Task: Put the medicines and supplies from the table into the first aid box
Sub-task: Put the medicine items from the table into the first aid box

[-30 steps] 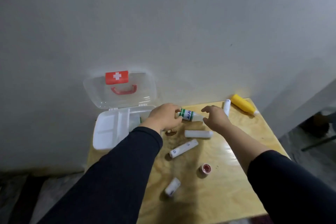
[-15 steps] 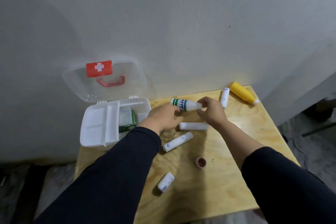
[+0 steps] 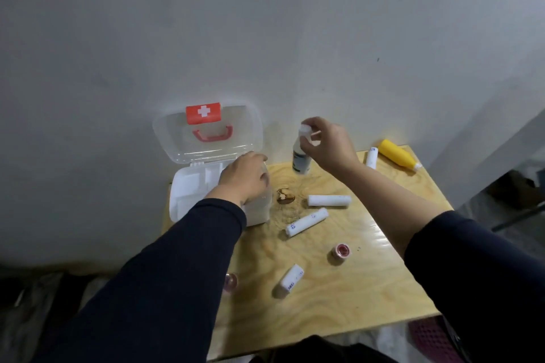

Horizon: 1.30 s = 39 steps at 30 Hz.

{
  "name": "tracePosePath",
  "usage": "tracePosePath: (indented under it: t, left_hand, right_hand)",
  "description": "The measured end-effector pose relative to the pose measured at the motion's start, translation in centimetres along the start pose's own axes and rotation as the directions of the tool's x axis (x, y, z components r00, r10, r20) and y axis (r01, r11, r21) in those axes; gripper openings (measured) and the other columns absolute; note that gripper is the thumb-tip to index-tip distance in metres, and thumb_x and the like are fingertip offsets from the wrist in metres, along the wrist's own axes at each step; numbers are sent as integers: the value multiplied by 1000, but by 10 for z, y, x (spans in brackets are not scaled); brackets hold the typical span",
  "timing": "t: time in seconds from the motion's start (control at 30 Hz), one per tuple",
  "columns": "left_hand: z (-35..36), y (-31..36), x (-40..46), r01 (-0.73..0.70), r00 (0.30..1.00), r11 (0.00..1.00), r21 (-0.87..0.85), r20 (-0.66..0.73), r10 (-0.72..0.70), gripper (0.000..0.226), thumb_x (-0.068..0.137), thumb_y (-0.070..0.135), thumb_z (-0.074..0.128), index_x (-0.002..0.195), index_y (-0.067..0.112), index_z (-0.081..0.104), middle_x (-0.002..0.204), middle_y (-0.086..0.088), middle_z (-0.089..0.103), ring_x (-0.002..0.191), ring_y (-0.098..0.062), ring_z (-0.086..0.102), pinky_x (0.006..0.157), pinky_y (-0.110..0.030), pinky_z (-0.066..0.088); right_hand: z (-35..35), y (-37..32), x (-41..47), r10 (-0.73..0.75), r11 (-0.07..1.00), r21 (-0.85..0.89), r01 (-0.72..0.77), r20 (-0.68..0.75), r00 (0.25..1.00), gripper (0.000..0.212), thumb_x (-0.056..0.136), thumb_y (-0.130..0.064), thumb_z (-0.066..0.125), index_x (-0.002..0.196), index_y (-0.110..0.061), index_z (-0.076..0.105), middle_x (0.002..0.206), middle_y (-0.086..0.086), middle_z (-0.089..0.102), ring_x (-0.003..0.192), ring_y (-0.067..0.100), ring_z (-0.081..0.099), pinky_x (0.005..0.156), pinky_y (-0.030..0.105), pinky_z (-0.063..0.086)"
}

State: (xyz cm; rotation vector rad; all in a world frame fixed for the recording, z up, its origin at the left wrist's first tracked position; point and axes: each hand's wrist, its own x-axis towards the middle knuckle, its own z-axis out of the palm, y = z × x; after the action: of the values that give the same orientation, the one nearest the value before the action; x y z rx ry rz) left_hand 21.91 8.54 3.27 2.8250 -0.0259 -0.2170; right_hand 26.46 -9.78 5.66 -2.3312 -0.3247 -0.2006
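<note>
Fingers of our right hand pinch the white cap end of a small bottle with a green-and-white label, holding it upright and lifted over the far part of the plywood table, just right of the first aid box. Our left hand reaches over the right edge of the box's white tray, palm down, fingers loosely curled; we cannot tell whether it grips anything, since the back of the hand hides what lies under it. The box sits at the table's far left corner against the grey wall, its clear lid standing open with a red cross label and a red handle. The bottle hangs between our two hands, nearer the right, and apart from the box rim. On the table in front of the right forearm lie two white gauze rolls: one lying crosswise, one angled just below it. A shorter white roll lies nearer to us, with a small red-centred tape roll to its right. Another small pinkish tape roll shows beside our left sleeve. At the far right edge a yellow bottle lies on its side, and a slim white tube lies just left of it. A brown knot marks the wood near the box.
</note>
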Motion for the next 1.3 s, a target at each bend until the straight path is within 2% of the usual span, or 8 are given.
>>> tracePosePath:
  t: [0.13, 0.27, 0.5, 0.67, 0.77, 1.0, 1.2, 1.3]
  left_hand:
    - [-3, -28, -19, 133, 989, 991, -18, 60, -132, 52, 95, 31, 50, 146, 23, 40, 149, 1, 42, 131, -28, 47, 105, -39, 42]
    - [-2, -46, -33, 168, 980, 986, -2, 112, -166, 48, 94, 29, 52, 140, 17, 45, 146, -4, 45, 126, -30, 51, 102, -41, 45]
    - [-3, -57, -39, 116, 985, 993, -16, 130, -113, 53, 95, 23, 53, 145, 15, 40, 148, -3, 42, 130, -28, 47, 103, -39, 43]
    - [-10, -64, -33, 76, 988, 996, 39, 133, -81, 50, 95, 22, 49, 144, 15, 42, 149, -4, 41, 132, -27, 45, 103, -39, 43]
    - [-17, -59, -26, 63, 994, 997, 42, 90, -66, 44, 92, 19, 51, 137, 16, 51, 141, -5, 50, 124, -30, 52, 97, -40, 47]
    - [-37, 1, -1, -37, 999, 993, 112, -9, 38, 39, 95, 20, 44, 133, 18, 55, 138, -1, 55, 123, -28, 54, 96, -38, 46]
    - [-21, 83, 29, -134, 987, 983, 124, 102, 122, 43, 96, 29, 44, 138, 24, 52, 142, 1, 54, 128, -25, 52, 101, -36, 45]
    - [2, 127, 43, -143, 978, 986, 87, 167, 127, 45, 93, 35, 50, 137, 26, 52, 139, 3, 56, 127, -23, 53, 102, -36, 46]
  right_hand:
    - [13, -43, 5, -17, 996, 82, 21, -39, 999, 30, 86, -20, 64, 115, -11, 62, 105, 5, 69, 88, 15, 67, 77, 31, 58]
    - [47, -58, -1, 27, 994, 103, -33, 60, 998, 32, 85, -19, 65, 116, -11, 61, 107, 7, 70, 93, 19, 67, 83, 36, 58]
    - [100, -51, -13, 113, 992, -75, -99, 221, 969, 29, 83, -7, 58, 112, -7, 61, 107, 14, 70, 99, 30, 64, 82, 36, 52]
    - [111, -46, -12, 163, 985, -102, -142, 255, 953, 37, 84, -2, 54, 120, -9, 60, 115, 16, 67, 105, 31, 63, 87, 36, 52]
    - [99, -48, -10, 145, 987, -107, -119, 285, 948, 48, 87, -6, 59, 134, -10, 50, 130, 13, 61, 117, 26, 58, 97, 32, 47]
    - [28, -19, -10, 212, 954, -268, -135, 283, 935, 40, 90, -17, 57, 129, -16, 55, 128, 7, 63, 117, 24, 57, 97, 34, 46]
    - [-44, 52, -15, 349, 898, -367, -240, 265, 899, 38, 89, -23, 59, 126, -15, 57, 128, 7, 62, 121, 24, 55, 106, 38, 41]
    - [-77, 100, -18, 382, 879, -393, -269, 245, 891, 39, 85, -21, 61, 124, -15, 60, 124, 7, 65, 115, 24, 60, 99, 35, 47]
